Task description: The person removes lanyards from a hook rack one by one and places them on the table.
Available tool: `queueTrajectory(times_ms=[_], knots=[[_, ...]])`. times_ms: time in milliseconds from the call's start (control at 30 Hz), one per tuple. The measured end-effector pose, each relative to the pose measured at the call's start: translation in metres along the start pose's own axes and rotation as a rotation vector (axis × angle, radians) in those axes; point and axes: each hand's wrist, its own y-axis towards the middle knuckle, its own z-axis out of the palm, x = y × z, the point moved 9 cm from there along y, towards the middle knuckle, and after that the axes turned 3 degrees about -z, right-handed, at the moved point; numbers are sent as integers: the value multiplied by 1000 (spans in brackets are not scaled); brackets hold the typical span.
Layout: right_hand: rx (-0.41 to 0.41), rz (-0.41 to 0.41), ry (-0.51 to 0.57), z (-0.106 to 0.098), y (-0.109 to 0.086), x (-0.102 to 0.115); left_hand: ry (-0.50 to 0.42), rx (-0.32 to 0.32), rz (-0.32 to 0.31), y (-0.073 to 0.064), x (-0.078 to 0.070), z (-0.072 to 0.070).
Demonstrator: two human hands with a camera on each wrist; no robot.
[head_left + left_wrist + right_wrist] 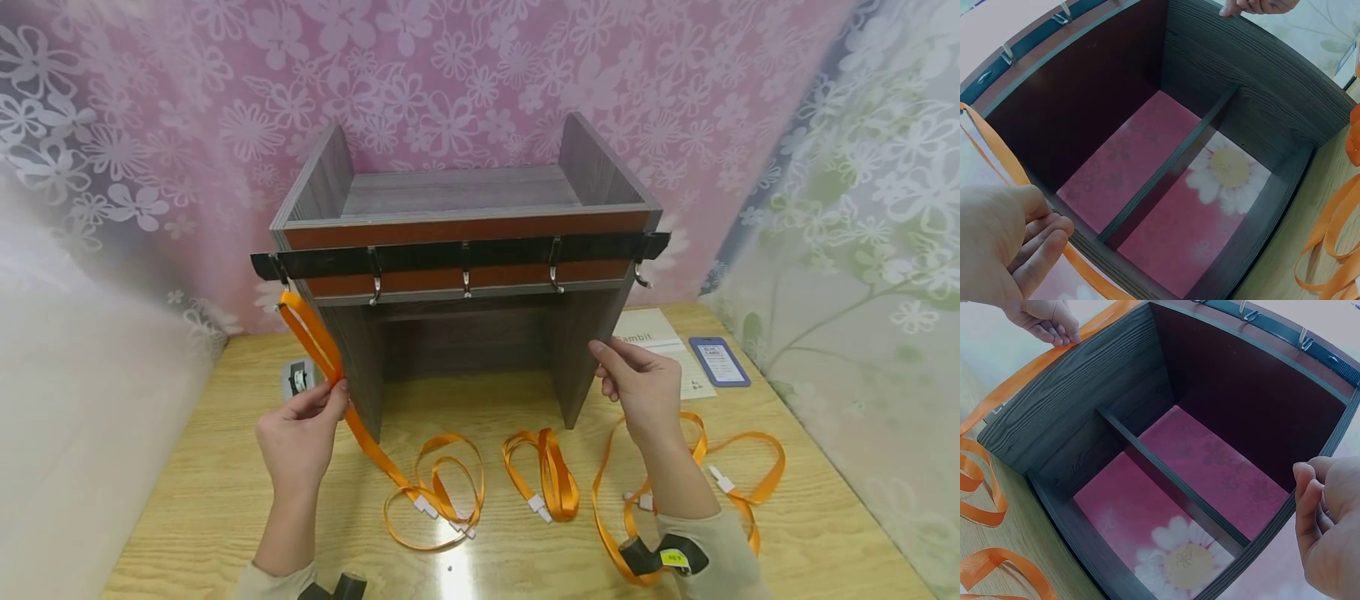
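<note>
An orange lanyard (315,337) hangs by its loop from the leftmost hook of a black hook rail (420,257) on a grey wooden shelf unit (457,187). My left hand (300,433) pinches the strap below the loop, beside the unit's left panel. From there the strap runs down to loose coils and white clips on the table. My right hand (648,392) is at the front edge of the right side panel (596,333), fingers loosely curled, fingertips at or very near it. In the right wrist view that hand (1335,525) shows no object between its fingers.
A bundled orange lanyard (558,479) lies at the table's middle, and more orange straps (768,475) lie under and beside my right forearm. A blue card holder (720,362) and a printed paper (693,367) are at right. A grey card holder (298,377) sits behind my left hand.
</note>
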Motion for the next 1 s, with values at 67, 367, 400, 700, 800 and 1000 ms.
queueTrajectory(times_ms=[67,367,400,700,800,1000], knots=[[4,0,0,0,0,0,-3,0,0,0,0,0],[3,-1,3,0,0,0,2,16,1,-1,-5,-1],[3,0,2,0,0,0,4,19,-1,-2,-6,-1],[4,5,0,0,1,0,-15,49,-6,-5,-34,-6],[3,3,-3,0,1,1,-31,57,8,-6,-47,-7],[12,9,-8,0,0,0,-89,69,6,-11,-68,-9]])
